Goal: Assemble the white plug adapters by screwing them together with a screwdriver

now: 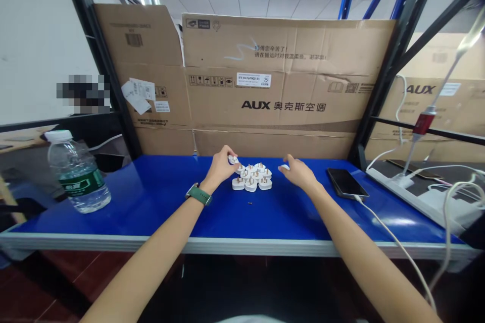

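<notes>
Several white plugs (253, 176) with metal pins lie in a cluster at the back middle of the blue table (159, 202). My left hand (222, 164), with a green watch on its wrist, pinches a white plug (233, 160) at the cluster's left edge. My right hand (297, 171) is just right of the cluster, fingers curled round a small white piece (285, 167). A tiny dark screw (249, 203) lies on the table in front of the cluster.
A water bottle (78, 174) stands at the table's left. A black phone (346, 182) with a white cable lies at the right, beside a white power strip (413, 194) and a lamp. Cardboard boxes (280, 81) wall the back.
</notes>
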Available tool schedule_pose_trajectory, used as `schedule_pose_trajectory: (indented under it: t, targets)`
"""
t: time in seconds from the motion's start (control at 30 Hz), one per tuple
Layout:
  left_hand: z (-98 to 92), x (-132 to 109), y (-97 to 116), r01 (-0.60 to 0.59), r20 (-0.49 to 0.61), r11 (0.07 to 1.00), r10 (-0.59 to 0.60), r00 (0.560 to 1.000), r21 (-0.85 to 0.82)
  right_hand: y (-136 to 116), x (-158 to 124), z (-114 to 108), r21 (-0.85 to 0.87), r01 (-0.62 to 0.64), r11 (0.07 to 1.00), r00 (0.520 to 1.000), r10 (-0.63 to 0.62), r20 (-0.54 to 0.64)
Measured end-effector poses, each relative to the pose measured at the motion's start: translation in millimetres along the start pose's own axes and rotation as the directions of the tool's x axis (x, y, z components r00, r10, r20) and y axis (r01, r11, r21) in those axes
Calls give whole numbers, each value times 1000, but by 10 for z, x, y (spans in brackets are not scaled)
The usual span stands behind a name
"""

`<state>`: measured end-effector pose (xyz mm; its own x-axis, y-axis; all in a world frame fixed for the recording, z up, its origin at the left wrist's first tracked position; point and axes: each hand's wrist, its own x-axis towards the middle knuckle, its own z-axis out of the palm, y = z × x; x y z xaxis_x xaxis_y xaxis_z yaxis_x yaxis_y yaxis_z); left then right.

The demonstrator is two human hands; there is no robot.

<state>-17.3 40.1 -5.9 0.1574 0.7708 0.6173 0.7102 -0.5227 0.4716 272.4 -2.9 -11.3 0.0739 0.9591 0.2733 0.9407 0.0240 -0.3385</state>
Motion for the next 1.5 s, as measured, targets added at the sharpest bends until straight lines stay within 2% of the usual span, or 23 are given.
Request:
schedule_pose_trajectory:
  t: [0.1, 0.2, 0.3, 0.43, 0.5, 0.57, 0.67, 0.73, 0.8, 0.97, 1.17, 1.37, 1.5]
  targets:
    - [-111, 30, -125, 144, 15, 933, -158, 987, 329, 24, -15, -16, -173, -115, 978, 973, 146, 179]
    - [-221, 29, -196, 261, 16, 777, -329, 944, 573, 17, -43, -35, -226, -159, 961, 951, 211, 226]
    - [-287, 20, -233, 332, 21, 666, -463, 886, 668, 5, -67, -48, -230, -171, 958, 956, 218, 197]
    - [-303, 30, -268, 373, 89, 609, -592, 801, 700, -7, -40, -26, -132, -93, 987, 995, 97, 29]
    - [-294, 37, -276, 374, 99, 605, -604, 791, 703, -25, -13, -2, -48, 27, 998, 999, -28, -17]
    - [-285, 40, -273, 372, 107, 605, -608, 786, 704, -56, 0, 29, 45, 195, 980, 981, -195, -7]
    - [-277, 40, -255, 368, 117, 604, -613, 781, 706, -124, -23, 83, 162, 437, 885, 893, -448, 35]
    - [-277, 39, -243, 366, 121, 604, -615, 779, 708, -166, -51, 123, 197, 521, 830, 838, -542, 68]
    - [-279, 36, -238, 363, 130, 608, -615, 778, 706, -192, -69, 160, 202, 547, 813, 814, -572, 99]
    - [-293, 20, -251, 344, 153, 639, -592, 791, 688, -180, -50, 206, 192, 558, 807, 799, -585, 138]
    - [-299, 22, -267, 313, 158, 664, -549, 821, 679, -147, -31, 161, 160, 529, 833, 823, -550, 144]
    - [-335, 33, -317, 330, 120, 645, -551, 826, 689, -169, -68, 94, 183, 499, 847, 836, -526, 156]
    - [-366, 41, -329, 353, 94, 615, -574, 814, 705, -184, -87, 83, 273, 523, 808, 795, -577, 187]
